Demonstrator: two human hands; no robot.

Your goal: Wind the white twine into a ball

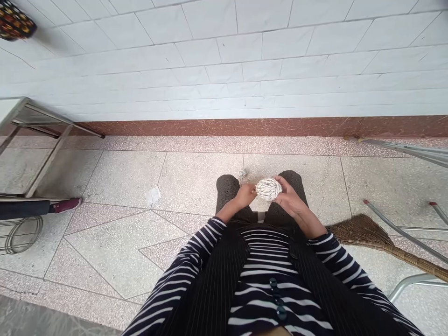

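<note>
A roundish bundle of thick white cord (pixel 269 189), wound or woven into a ball, is held above my lap. My right hand (pixel 290 198) wraps its right side, thumb and fingers around it. My left hand (pixel 245 195) is closed at its left edge, pinching something small that I cannot make out, perhaps a strand. Just beyond my knees, a smaller whitish ball (pixel 242 174) with a thin loop beside it appears on the floor.
A twig broom (pixel 367 231) lies at right beside metal chair legs (pixel 395 224). Folded metal legs (pixel 402 148) lean by the wall. At left are a metal-framed table (pixel 52 156), a wire rack (pixel 24 235) and another person's shoe (pixel 67 205). White paper (pixel 153 195) lies on the floor.
</note>
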